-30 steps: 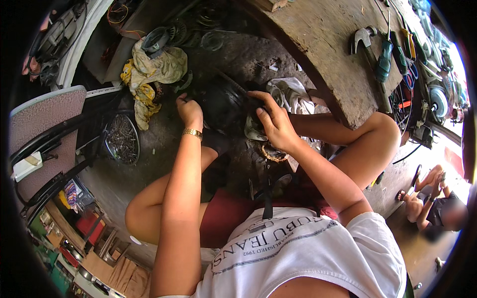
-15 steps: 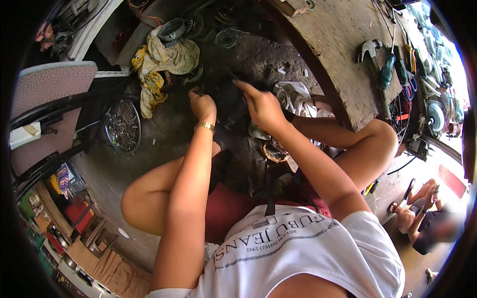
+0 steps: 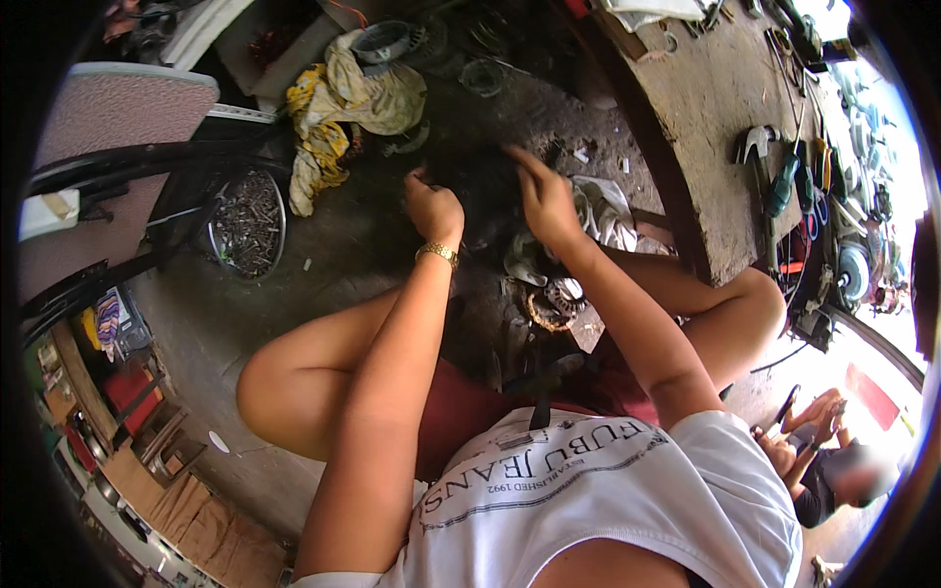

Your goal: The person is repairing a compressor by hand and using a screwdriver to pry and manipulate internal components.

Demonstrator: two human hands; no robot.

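Note:
My left hand, with a gold bracelet at the wrist, is above the dark floor ahead of my bent legs. Its fingers are curled closed at a dark patch, and what they grip, if anything, is lost in shadow. My right hand is level with it, a short gap away. Its index finger stretches forward, apart from the other fingers, and nothing can be made out in it. Beside my right forearm lie a brown ring-shaped part and a pale toothed round part. A whitish cloth lies beyond my right wrist.
A round basin of small metal pieces stands at the left. Ahead lies a stained yellow-white cloth beside a grey ring-shaped part. A wooden bench at the right carries a hammer and screwdrivers. Another person sits far right.
The whole scene has shifted rightward in view. My right index fingertip has drawn slightly away from my left hand, which keeps its curled pose.

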